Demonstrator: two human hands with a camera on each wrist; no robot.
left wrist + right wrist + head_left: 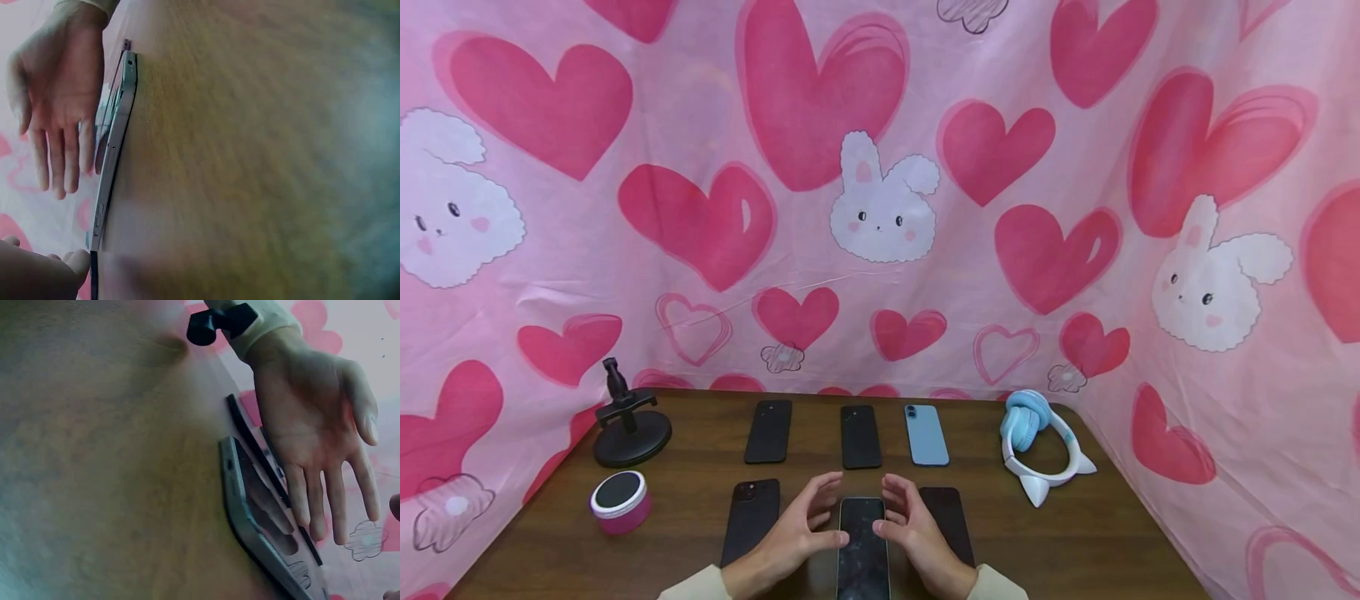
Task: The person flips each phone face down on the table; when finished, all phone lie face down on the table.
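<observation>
A smartphone [862, 554] with a dark screen lies face up at the table's near edge, its silvery side [111, 156] showing in the left wrist view. On either side of it are my left hand [793, 533] and right hand [917, 533], palms facing each other, fingers loosely bent. Both thumbs point in over the phone's long edges; whether they touch it I cannot tell. The left wrist view shows the right palm [62, 87] beyond the phone, and the right wrist view shows the left palm [312, 419]. Neither hand grips anything.
Dark phones lie beside the left hand [752, 521] and partly behind the right hand [947, 517]. Farther back lie two black phones and a light blue phone [927, 435]. Cat-ear headphones [1071, 477] sit right; a black stand [628, 437] and pink round container [628, 515] left.
</observation>
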